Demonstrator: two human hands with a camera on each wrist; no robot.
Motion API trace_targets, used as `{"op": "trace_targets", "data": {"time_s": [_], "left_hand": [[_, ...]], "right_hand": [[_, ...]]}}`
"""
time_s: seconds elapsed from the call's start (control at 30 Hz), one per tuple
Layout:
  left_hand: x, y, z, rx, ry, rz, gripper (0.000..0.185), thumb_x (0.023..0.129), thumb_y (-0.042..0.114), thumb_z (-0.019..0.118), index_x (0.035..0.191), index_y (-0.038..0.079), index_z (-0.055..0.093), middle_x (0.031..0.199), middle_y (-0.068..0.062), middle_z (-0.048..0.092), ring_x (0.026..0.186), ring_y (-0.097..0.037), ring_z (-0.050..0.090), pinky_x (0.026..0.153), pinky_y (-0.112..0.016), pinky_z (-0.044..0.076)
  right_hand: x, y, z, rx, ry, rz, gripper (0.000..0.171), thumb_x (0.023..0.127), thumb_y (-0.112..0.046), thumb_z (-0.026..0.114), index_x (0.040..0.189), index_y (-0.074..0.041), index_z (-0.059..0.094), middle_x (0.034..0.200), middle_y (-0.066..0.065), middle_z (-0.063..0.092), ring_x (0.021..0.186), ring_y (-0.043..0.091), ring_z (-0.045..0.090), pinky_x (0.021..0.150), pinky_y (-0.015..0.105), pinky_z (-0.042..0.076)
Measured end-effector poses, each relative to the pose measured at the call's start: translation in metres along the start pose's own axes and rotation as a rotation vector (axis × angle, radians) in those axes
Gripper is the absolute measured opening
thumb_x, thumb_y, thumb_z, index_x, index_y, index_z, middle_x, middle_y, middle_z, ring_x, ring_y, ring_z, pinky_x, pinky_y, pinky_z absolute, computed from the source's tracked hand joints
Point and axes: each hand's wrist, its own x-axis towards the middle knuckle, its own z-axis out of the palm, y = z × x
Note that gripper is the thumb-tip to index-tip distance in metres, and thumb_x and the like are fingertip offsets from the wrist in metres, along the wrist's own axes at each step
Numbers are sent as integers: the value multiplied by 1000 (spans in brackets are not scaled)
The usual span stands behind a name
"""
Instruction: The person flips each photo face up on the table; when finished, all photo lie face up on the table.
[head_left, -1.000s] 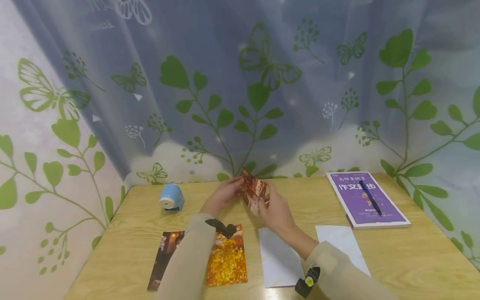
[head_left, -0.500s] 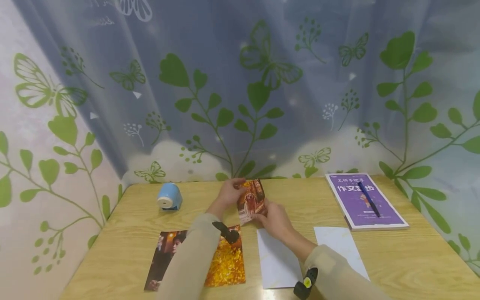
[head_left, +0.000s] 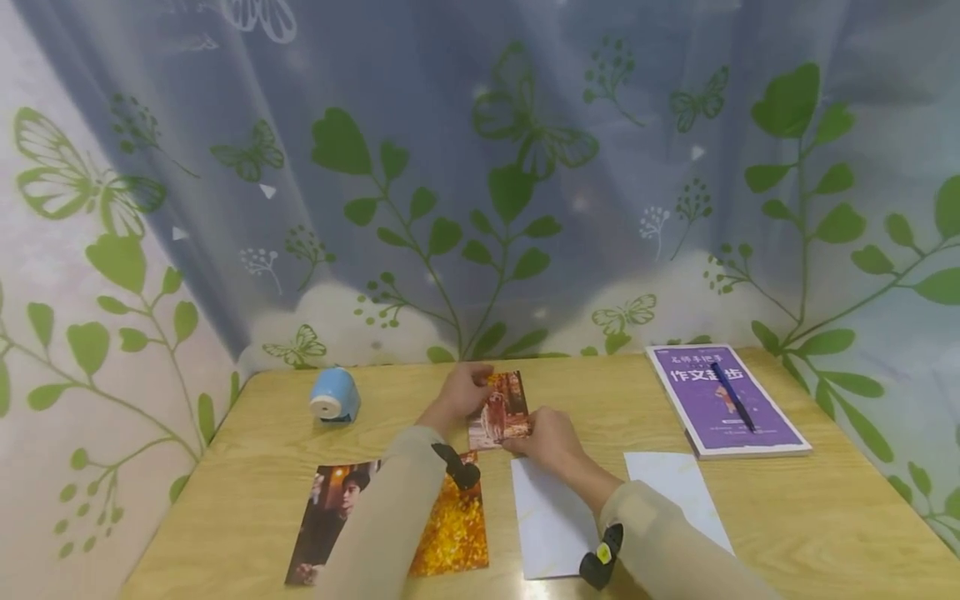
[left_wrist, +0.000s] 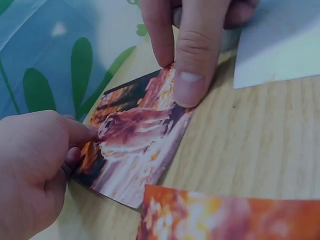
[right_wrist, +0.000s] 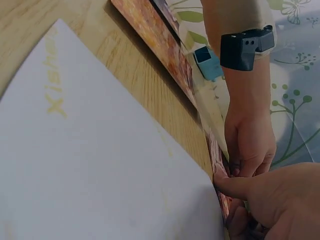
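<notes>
The small photo card (head_left: 501,412) has come down from mid-air and now lies almost flat on the table (head_left: 825,517). The left hand (head_left: 463,392) pinches its far edge, the right hand (head_left: 546,433) its near corner. It looks light, thin and glossy, best held by the edges. Two white sheets (head_left: 551,521), two larger prints (head_left: 450,529), one purple book (head_left: 723,400), one blue sharpener (head_left: 335,395).

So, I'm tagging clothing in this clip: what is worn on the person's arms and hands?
Both arms are in long beige sleeves. Each wrist carries a small black strapped camera; the right one shows a yellow dot. The hands are bare.
</notes>
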Motion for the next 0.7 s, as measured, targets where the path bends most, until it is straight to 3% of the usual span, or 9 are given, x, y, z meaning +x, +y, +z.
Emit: {"op": "trace_targets", "data": {"time_s": [0.13,0.27,0.4,0.53,0.7], "left_hand": [[-3,6,1,23,12,26,41,92,7,68,133,1,62,122,-20,69,106,-32,66,87,-40,57],[-5,20,-2,-69,-6,2,40,93,8,68,132,3,63,119,-21,69,97,-31,69,74,-34,57],[-6,29,-6,-145,-57,-19,35,95,10,67,129,3,65,122,-19,68,96,-28,71,67,-29,56],[-13,31,-9,-141,-122,-12,33,95,14,69,126,5,67,125,-15,69,103,-28,70,77,-33,58],[-27,33,-7,-78,-250,34,34,96,25,69,126,9,69,123,-10,70,105,-26,69,87,-38,57]], "right_hand": [[-1,-1,-1,21,-12,9,34,78,-30,85,62,-10,64,50,-4,53,46,10,41,43,23,32],[2,-2,-6,38,-11,15,33,80,-32,84,66,-7,66,52,-3,55,46,10,43,44,23,33],[4,-3,-14,78,-17,9,35,81,-31,84,93,0,74,54,0,61,46,10,49,46,23,37],[1,-2,-21,151,-78,-9,55,83,-30,82,123,4,67,60,5,67,47,13,57,46,24,40],[-12,4,-32,205,-100,-2,65,86,-31,80,134,6,58,66,6,68,54,19,63,49,26,45]]}}
